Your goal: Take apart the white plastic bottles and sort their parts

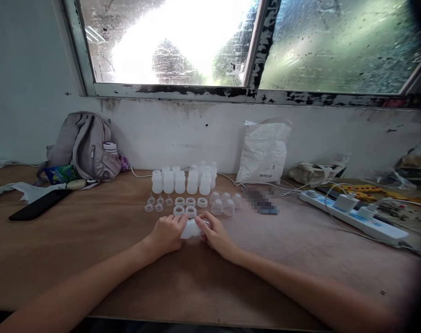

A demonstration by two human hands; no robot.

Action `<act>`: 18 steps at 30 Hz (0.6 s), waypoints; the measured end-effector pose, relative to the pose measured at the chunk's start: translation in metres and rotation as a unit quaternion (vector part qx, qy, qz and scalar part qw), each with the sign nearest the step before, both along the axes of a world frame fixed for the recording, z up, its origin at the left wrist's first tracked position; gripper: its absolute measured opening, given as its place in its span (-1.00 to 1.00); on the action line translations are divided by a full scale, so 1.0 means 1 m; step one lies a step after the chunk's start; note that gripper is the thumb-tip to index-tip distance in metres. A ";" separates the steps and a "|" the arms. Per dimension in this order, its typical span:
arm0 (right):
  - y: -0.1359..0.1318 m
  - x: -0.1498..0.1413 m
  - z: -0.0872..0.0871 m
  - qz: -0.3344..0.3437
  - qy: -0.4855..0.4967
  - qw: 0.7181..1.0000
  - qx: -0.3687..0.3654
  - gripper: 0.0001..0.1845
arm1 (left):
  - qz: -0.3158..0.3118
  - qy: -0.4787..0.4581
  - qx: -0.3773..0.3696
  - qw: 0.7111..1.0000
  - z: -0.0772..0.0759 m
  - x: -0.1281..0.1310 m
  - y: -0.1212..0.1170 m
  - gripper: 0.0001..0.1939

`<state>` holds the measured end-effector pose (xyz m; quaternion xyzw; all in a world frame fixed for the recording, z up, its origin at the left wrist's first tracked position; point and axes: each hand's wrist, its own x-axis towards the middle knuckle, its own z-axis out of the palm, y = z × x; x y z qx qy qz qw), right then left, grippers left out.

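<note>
Near the front of the wooden table, my left hand (167, 234) is closed around the body of a white translucent baby bottle (189, 230), which lies on its side. My right hand (217, 236) is closed at the bottle's other end, where a clear cap shows partly behind the fingers. Just beyond my hands are several white collar rings (190, 212). Clear bottle nipples (158, 207) stand to their left, and clear dome caps (228, 207) to their right. Behind these, several baby bottles (179, 182) stand upright in rows, some with clear caps on.
A grey backpack (82, 148) leans against the wall at left, with a black phone-like slab (40, 204) before it. A white plastic package (265, 152) stands at the back. On the right lie a white power strip (356, 217) with cables and a partly blurred dark object (262, 201).
</note>
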<state>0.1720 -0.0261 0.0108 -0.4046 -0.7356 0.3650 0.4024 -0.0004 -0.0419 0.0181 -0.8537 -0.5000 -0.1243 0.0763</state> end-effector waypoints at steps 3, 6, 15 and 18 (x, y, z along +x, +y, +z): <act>-0.002 0.000 -0.005 0.000 0.034 0.999 -0.018 -0.69 | -0.020 -0.001 0.003 1.000 0.001 0.000 0.000 -0.66; -0.005 0.001 -0.004 -0.004 0.007 1.000 0.019 -0.71 | -0.046 0.000 0.000 0.999 0.005 -0.002 -0.001 -0.64; -0.009 0.002 -0.003 -0.015 -0.015 0.998 0.054 -0.69 | -0.072 0.014 -0.038 0.997 0.021 -0.006 0.001 -0.63; -0.009 0.003 -0.004 -0.010 -0.002 0.999 0.051 -0.69 | -0.070 0.012 -0.051 0.996 0.024 -0.006 0.001 -0.61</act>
